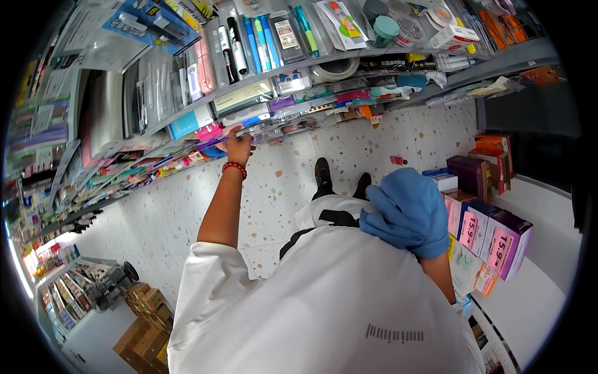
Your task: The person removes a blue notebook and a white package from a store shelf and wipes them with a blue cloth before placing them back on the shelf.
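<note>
My left hand, with a red bead bracelet at the wrist, reaches to the front of a lower shelf tier. Its fingers are among packaged goods, near a blue-and-white packet and a pink package. Whether they grip anything is unclear. A bunched blue cloth is held in front of my waist by my right hand, which it covers almost wholly. Above, the top tier carries black markers, blue pens, a clear case and a glue stick packet.
Boxes with pink price cards stand close on my right. A small red item lies on the speckled floor by my shoes. Cardboard boxes and a wheeled rack are at lower left.
</note>
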### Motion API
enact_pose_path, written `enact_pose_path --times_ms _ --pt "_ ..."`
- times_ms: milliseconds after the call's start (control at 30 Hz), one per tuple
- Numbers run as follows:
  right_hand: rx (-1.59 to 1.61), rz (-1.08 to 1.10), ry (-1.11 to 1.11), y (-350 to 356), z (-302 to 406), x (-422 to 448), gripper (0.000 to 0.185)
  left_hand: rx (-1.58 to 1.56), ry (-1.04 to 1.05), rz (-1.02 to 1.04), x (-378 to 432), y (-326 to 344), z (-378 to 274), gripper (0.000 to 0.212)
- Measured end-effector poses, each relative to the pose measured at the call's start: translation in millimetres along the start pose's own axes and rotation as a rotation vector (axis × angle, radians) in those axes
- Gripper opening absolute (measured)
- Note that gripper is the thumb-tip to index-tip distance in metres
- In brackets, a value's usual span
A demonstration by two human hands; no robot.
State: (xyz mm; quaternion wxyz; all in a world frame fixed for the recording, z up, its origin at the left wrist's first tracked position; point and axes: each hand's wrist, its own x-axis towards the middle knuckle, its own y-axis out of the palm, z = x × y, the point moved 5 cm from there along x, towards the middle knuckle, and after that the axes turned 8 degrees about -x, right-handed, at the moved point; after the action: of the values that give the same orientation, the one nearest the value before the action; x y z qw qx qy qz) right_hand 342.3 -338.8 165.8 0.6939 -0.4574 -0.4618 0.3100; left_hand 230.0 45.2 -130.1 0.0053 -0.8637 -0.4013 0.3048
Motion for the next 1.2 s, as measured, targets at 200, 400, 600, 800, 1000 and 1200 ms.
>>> enact_pose_path --times_ms 200,400,600,800,1000,1200 --pt "0.020 0.043 0.046 5 18 5 0.018 0.022 -0.026 0.039 20 -13 3 0.078" --pt "0.020 0.066 0.093 8 27 12 0.018 -0.034 -0.132 0.064 15 -11 -17 0.069" --pt "0.013 0.085 0.102 11 35 17 0.019 -0.179 -0.156 0.067 23 -10 -14 0.039" --pt "0.001 0.111 0.107 15 36 20 0.020 -0.377 -0.151 -0.005 32 -8 -3 0.037" --pt "-0.004 0.141 0.102 17 40 28 0.020 -0.556 -0.151 -0.046 15 -2 -12 0.060" --pt "0.010 0.145 0.109 21 38 28 0.021 -0.726 -0.146 -0.157 15 -1 -8 0.069"
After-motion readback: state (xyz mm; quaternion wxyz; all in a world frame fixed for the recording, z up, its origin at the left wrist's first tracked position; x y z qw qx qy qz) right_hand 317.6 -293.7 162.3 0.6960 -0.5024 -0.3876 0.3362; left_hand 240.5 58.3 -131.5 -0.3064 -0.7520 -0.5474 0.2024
